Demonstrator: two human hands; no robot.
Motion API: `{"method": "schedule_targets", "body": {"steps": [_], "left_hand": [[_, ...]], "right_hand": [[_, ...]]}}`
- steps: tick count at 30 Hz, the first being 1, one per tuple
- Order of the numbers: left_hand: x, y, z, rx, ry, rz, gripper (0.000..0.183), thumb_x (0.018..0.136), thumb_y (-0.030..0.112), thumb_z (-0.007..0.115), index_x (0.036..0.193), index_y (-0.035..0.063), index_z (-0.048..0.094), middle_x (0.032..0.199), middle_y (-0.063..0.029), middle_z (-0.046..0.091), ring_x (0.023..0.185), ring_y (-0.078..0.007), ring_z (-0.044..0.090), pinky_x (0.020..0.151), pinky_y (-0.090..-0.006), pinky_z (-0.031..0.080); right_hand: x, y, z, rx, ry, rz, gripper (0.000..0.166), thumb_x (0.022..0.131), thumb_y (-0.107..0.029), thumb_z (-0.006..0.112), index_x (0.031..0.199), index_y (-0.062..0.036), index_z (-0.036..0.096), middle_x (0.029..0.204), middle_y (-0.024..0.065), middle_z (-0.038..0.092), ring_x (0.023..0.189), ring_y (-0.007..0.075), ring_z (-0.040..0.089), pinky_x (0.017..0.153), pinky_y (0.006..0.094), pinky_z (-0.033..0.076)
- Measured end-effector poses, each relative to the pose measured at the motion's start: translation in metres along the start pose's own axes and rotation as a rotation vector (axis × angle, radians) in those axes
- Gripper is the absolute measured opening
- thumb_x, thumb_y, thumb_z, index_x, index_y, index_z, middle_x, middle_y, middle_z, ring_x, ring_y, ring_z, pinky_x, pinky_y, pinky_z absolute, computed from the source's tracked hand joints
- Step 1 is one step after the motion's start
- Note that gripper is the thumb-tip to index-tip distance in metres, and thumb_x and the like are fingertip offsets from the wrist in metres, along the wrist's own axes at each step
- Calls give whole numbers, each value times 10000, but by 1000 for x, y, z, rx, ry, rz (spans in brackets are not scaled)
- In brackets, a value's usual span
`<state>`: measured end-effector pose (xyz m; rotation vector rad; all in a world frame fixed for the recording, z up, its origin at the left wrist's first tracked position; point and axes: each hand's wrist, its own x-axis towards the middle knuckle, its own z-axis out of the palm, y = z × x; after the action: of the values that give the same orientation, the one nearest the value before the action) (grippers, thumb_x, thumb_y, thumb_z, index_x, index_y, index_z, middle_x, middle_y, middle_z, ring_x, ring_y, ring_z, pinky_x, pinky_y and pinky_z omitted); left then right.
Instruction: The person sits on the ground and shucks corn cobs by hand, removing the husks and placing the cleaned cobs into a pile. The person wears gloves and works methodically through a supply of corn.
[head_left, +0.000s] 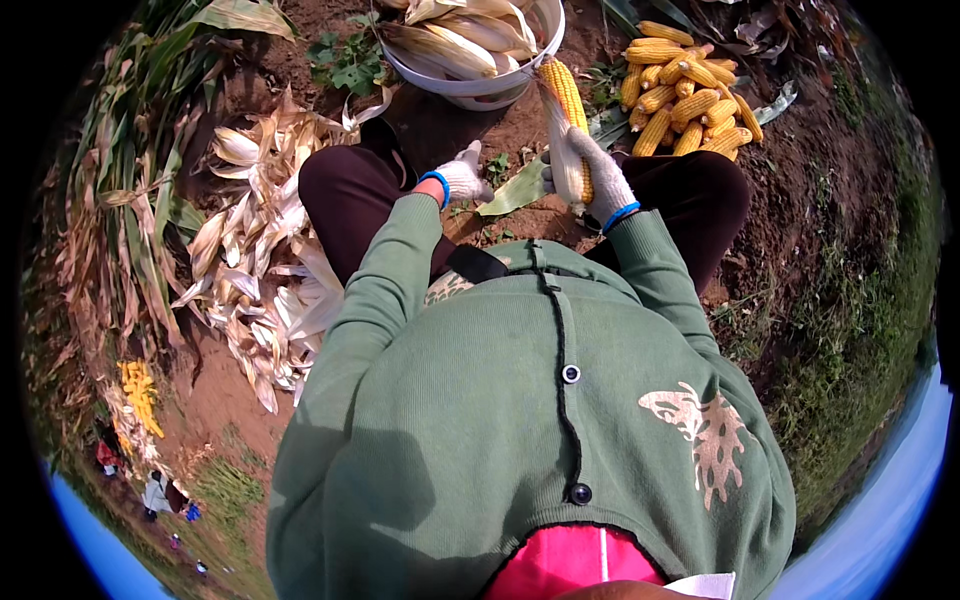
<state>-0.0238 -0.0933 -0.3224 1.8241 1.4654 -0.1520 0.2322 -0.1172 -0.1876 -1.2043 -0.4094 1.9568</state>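
My right hand, in a knitted glove with a blue cuff, grips a partly husked ear of corn. Yellow kernels show along the ear's right side, while pale husk still covers its left. To the left, my left hand, gloved the same way, is empty with thumb and fingers apart. A green leaf lies between the hands, close to the left fingertips. Just beyond the ear stands a white bucket heaped with unhusked corn ears.
Husked yellow cobs are piled on the soil at the far right. Loose dry husks spread beside my left knee, with cut corn stalks farther left. Another cob pile and a person appear at lower left.
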Motion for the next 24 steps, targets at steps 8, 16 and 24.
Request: {"method": "schedule_targets", "body": {"steps": [8,16,24], "left_hand": [[-26,55,-58,-734,-60,32,812,844,574,637,1387,-1,453,1323,-144,549,1179,-237,530,988,-342,419],[-21,132,-63,-1732,45,270,684,890,543,611,1350,58,464,1181,-61,567,1046,-175,558,914,-337,474],[6,135,-57,-1931,345,106,464,977,441,519,1268,80,536,1138,-75,598,996,-212,601,864,-375,515]], "right_hand": [[5,7,-9,-92,-57,1,565,918,-377,614,1259,38,441,995,166,627,794,259,667,727,418,587],[9,19,-5,-271,-92,-58,504,917,-336,645,1268,-18,471,1002,77,602,819,166,630,719,318,531],[8,21,-7,-226,-161,-96,474,927,-306,616,1283,-26,475,1055,73,605,846,147,622,736,290,521]]}}
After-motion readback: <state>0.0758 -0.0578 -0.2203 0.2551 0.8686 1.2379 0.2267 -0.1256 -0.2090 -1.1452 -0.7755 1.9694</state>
